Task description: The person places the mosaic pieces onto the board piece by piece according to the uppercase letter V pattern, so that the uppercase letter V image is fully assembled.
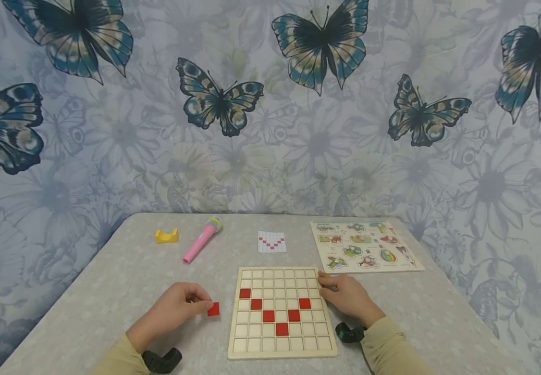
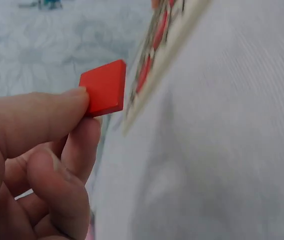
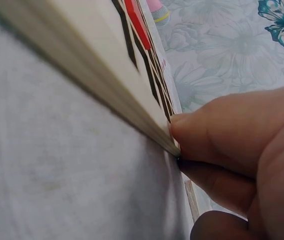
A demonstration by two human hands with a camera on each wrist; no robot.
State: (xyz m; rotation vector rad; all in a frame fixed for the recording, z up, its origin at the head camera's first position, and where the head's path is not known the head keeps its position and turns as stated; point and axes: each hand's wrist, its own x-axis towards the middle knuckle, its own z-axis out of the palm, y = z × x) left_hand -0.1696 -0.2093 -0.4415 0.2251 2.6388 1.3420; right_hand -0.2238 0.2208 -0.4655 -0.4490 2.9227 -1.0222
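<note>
My left hand (image 1: 179,307) pinches a flat red square tile (image 2: 104,89) between thumb and fingers, left of the board. Before me lies a pale wooden grid board (image 1: 255,345) with square cells. Several red tiles sit in its cells in a V shape, one of them a tile (image 1: 282,329) at the bottom point; the left arm of the V reaches one row higher than the right. My right hand (image 1: 345,294) grips the board's upper right edge, thumb on the rim and fingers against its side, as the right wrist view shows.
Behind the board lies a small card (image 1: 272,242) printed with a V of coloured squares. A pink toy microphone (image 1: 200,242) and a yellow curved piece (image 1: 167,236) lie at the back left. A picture puzzle board (image 1: 364,247) lies at the back right, close to my right hand.
</note>
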